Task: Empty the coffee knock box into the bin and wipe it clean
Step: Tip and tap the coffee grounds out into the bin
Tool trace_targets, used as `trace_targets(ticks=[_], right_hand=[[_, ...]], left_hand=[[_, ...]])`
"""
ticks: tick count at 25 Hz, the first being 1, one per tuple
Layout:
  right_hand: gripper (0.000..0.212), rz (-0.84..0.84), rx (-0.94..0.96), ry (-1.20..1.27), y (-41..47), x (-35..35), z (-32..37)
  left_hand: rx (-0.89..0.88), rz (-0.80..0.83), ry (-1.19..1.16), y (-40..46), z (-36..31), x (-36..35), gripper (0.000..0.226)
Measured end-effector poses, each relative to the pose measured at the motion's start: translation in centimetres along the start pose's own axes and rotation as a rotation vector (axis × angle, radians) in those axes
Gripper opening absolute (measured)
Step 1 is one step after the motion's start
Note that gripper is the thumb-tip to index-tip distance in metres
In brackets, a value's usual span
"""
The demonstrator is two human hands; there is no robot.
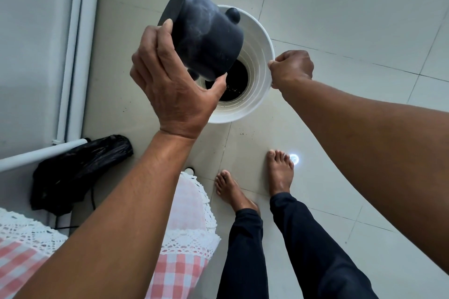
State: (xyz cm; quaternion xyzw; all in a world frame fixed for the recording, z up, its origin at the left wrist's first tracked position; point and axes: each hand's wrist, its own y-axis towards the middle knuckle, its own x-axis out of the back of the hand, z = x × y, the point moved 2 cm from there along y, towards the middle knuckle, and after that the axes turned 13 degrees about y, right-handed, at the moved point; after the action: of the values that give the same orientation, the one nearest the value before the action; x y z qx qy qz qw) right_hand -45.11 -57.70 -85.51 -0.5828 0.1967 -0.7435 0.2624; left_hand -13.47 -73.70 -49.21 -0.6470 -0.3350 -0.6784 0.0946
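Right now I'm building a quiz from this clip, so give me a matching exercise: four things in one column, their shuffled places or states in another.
Things:
1. knock box
2. white bin
3. black plastic bag
4. right hand

States:
A. crumpled on the floor by the wall
B. tipped over the bin, held in the left hand
C. gripping the bin's rim
D. standing on the tiles, dark grounds at its bottom

Pairs: 1-B, 2-D, 3-A, 4-C
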Motion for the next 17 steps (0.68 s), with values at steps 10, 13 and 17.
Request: trace_targets(ticks=[10,13,17], right_hand=[[0.023,0.004,0.004,-0.009,0.1,-0.1,-0.2],[0.023,0.0,0.007,-0.01,0.1,-0.2,-0.2],[0.023,-0.007,0.011,-0.017,0.0,-0.2,-0.2]], left_hand=[[0.148,0.129,-0.176,-0.4,0.1,-2.3,0.109],[0.166,0.133,-0.173,-0.9,0.0,-2.4,0.108],[0.085,0.125,-0.127,-1.1,0.2,-2.5,0.108]])
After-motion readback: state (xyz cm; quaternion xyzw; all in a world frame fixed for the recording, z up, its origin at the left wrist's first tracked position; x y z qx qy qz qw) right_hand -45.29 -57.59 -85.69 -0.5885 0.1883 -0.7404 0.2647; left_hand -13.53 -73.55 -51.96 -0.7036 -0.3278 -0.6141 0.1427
